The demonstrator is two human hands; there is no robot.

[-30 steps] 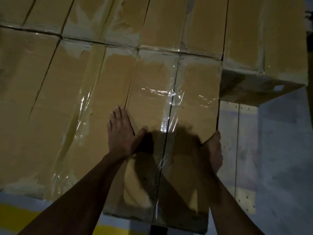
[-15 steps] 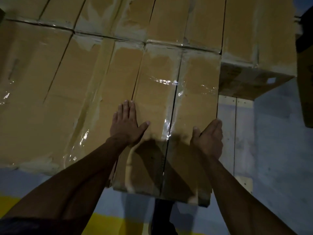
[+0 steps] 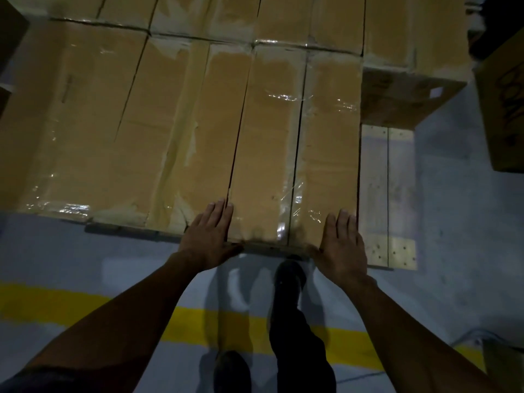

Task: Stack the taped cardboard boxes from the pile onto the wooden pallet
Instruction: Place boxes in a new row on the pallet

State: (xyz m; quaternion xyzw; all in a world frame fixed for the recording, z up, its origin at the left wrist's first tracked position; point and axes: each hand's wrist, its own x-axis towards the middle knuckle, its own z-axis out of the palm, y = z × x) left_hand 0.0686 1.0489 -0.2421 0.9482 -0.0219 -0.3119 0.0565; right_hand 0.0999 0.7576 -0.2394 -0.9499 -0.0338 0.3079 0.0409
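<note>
head view: grey floor (image 3: 71, 251) with a yellow stripe (image 3: 198, 321), dim light. wooden pallet (image 3: 388, 194) carries a layer of taped cardboard boxes; bare slats show at its right edge. nearest taped box (image 3: 295, 143) sits at the pallet's front right. left hand (image 3: 208, 236) lies flat on its near left corner, fingers straight and together. right hand (image 3: 341, 245) lies flat on its near right corner, fingers straight, close together. another cardboard box (image 3: 502, 103) stands far right.
</note>
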